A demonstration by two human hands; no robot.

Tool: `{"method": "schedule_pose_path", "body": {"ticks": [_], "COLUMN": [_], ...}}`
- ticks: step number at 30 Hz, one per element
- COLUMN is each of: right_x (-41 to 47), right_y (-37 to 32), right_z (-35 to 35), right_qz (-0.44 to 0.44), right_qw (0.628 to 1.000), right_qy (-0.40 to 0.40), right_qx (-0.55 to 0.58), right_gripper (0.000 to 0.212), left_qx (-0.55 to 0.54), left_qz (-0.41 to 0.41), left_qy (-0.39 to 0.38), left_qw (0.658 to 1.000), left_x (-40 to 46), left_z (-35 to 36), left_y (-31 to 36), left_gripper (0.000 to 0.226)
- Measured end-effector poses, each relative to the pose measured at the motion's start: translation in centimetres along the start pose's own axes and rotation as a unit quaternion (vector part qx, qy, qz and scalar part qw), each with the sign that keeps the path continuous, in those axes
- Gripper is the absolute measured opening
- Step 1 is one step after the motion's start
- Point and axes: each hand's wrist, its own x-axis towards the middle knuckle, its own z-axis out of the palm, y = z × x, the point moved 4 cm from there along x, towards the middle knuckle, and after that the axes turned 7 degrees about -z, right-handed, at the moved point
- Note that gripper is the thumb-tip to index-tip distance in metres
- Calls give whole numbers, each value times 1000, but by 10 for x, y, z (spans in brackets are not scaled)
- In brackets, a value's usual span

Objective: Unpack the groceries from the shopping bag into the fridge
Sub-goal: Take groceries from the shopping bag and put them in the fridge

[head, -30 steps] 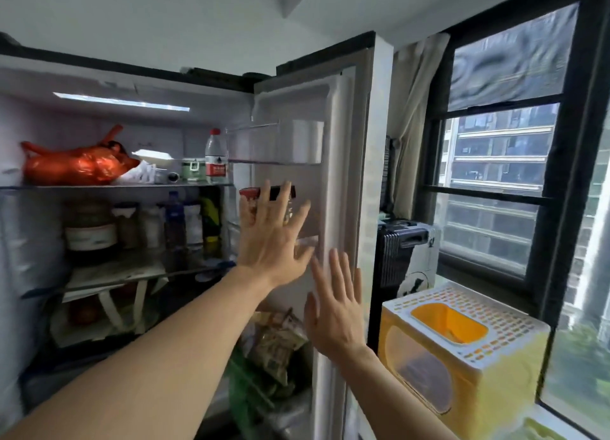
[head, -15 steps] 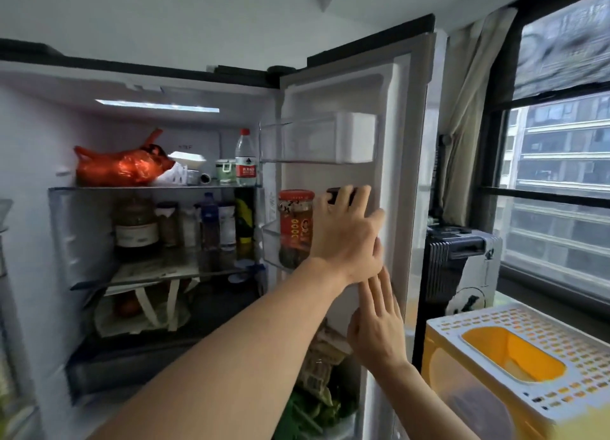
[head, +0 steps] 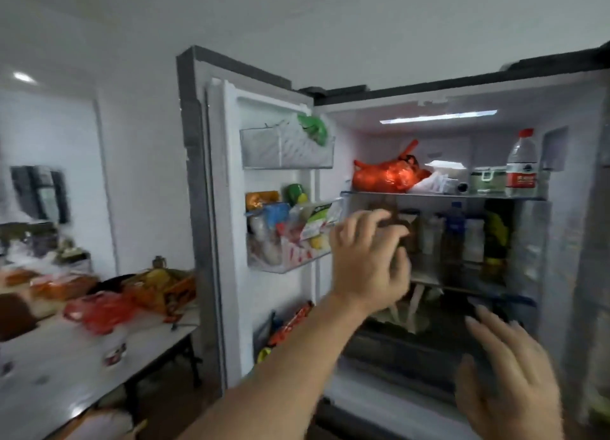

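Motion-blurred throughout, wide-angle bending at edges, fridge interior strip light [head: 438,116] glaring — evenly bright.

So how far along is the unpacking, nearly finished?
Partly. The fridge shelves and the left door bins already hold food. Both the left hand and right hand look empty. Bagged groceries still sit on the table, so more remains.

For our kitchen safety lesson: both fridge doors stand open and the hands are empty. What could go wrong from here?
1. The left door bin is crammed; packets leaning over its rim may fall if the door swings.
2. The water bottle stands at the top shelf's front edge; a reaching left hand could topple it.
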Motion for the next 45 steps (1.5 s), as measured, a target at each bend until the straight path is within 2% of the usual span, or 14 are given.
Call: {"method": "schedule_pose_path", "body": {"ticks": [2,4,7,9,13,19,23,27,32,36,39,41,43,45], "right_x": [31,46,75,88,107,108,111,106,101,97,78,55,28,-6], "right_y": [-66,-103,-152,-186,-211,-240,-262,-272,-281,-302,-341,-375,-409,-441], "right_z": [41,93,143,168,199,239,259,271,272,275,282,299,326,362], "right_qz": [-20,-28,-27,-22,31,-38,-59,-38,9,54,27,-23,-41,-19], "right_qw": [993,981,969,960,970,978,982,987,991,992,988,983,970,953], "right_qy": [-70,-142,-179,-201,-141,-161,-146,-132,-95,-46,7,26,-4,-83], "right_qx": [88,130,168,193,194,129,103,87,94,107,155,182,238,291], "right_gripper": [47,51,66,75,79,84,84,76,64,64,56,48,43,41], "left_qx": [100,159,189,160,122,101,68,37,27,-33,-65,-54,-19,62], "left_qz": [-54,-151,-311,-363,-353,-360,-381,-355,-313,-273,-269,-314,-386,-432], "left_qy": [55,73,-62,-160,-201,-206,-233,-239,-202,-237,-337,-392,-439,-460], "left_qw": [992,973,929,904,905,904,892,903,928,932,900,863,811,773], "left_x": [-10,-22,-43,-51,-43,-35,-31,-35,-44,-46,-66,-94,-136,-182], "left_z": [-52,-88,-117,-124,-121,-120,-122,-126,-127,-137,-159,-183,-213,-245], "left_y": [-70,-125,-188,-204,-225,-273,-307,-322,-335,-356,-382,-414,-451,-486], "left_gripper": [31,49,79,81,70,40,36,40,60,63,46,28,15,19]}}
